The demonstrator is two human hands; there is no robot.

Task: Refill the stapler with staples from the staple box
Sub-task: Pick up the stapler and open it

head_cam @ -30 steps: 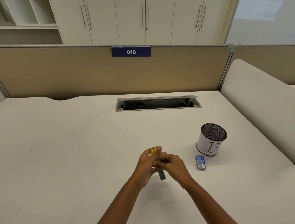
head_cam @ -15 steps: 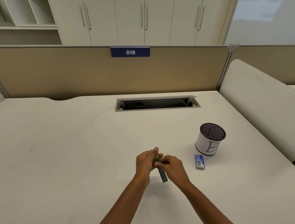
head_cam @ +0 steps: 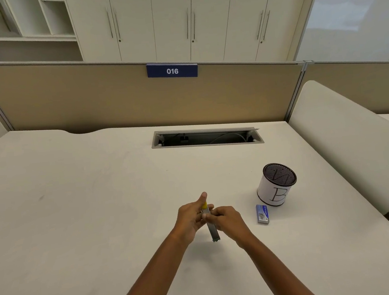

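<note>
Right of our hands, the small blue staple box (head_cam: 262, 213) lies flat on the pale table (head_cam: 76, 204) beside a mesh-topped cup (head_cam: 276, 184) (marked "B"). Left hand (head_cam: 190, 218) and right hand (head_cam: 229, 223) both clasp the slim metal stapler (head_cam: 213, 230), yellow-tipped.

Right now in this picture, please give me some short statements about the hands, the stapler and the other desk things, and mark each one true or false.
1. Both hands hold the stapler. True: the left hand and the right hand each have a grip on it above the desk.
2. The staple box is in the right hand. False: it lies on the desk, right of the hands.
3. The staple box lies in front of the white cup marked B. True.
4. The cup lies on its side. False: it stands upright.
5. The sign on the divider reads 061. False: it reads 016.
</note>
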